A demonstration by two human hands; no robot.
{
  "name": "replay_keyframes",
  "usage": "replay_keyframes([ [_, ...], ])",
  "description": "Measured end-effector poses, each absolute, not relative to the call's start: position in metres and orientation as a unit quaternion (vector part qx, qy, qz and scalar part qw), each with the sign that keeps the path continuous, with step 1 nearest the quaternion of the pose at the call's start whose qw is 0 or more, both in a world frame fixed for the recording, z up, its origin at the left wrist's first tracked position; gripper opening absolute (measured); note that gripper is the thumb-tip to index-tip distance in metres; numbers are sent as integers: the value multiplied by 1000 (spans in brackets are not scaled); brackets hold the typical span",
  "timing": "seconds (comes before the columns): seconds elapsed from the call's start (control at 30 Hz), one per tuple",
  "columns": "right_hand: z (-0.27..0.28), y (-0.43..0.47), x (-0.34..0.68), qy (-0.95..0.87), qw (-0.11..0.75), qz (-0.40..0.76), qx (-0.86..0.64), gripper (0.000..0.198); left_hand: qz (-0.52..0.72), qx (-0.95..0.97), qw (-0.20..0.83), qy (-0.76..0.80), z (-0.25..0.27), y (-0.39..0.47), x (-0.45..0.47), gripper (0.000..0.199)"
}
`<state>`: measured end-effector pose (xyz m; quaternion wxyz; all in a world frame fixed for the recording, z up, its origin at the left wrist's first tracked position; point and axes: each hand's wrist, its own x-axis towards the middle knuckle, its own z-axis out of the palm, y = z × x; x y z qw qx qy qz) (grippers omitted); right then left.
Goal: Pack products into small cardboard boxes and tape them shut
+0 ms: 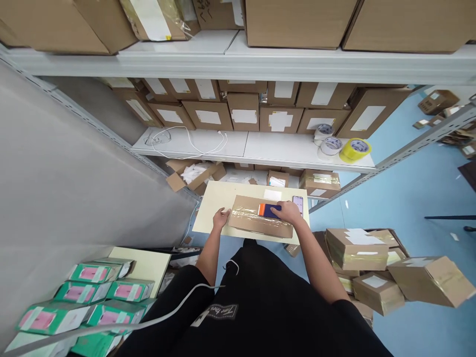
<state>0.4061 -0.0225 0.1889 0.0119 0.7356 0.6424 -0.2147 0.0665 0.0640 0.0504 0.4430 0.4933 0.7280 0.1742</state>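
A brown cardboard box [245,220] lies on the cream tabletop [208,198] in front of me, with shiny clear tape along its top. My right hand [290,212] is closed around a dark blue block-shaped item with an orange and white end [268,210], held flat against the top of the box. At the box's left end, my left hand [220,218] has its fingers curled together by the edge. Something small and pale shows at those fingertips, too small to name. A phone [298,202] and a white label sheet [272,194] lie beyond the box.
Shelving [223,144] packed with labelled cartons rises behind the table, with tape rolls [355,148] and a white cable [193,144] on it. Taped parcels [357,248] are heaped at right. Green and pink boxes [92,272] stand at lower left. A cable crosses before my body.
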Motion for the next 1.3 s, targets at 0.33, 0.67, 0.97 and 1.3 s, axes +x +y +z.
replay_keyframes([
  [0.33, 188, -3, 398, 631, 27, -225, 741, 54, 86, 621, 404, 666, 77, 75, 116, 67],
  [0.67, 189, -36, 428, 647, 52, -194, 735, 58, 53, 669, 336, 661, 68, 79, 115, 69],
  [0.97, 192, -106, 540, 551, 31, -200, 810, 45, 80, 676, 341, 648, 59, 86, 108, 69],
  [1.3, 207, -129, 485, 486, -73, -245, 836, 54, 121, 643, 442, 613, 46, 126, 55, 61],
])
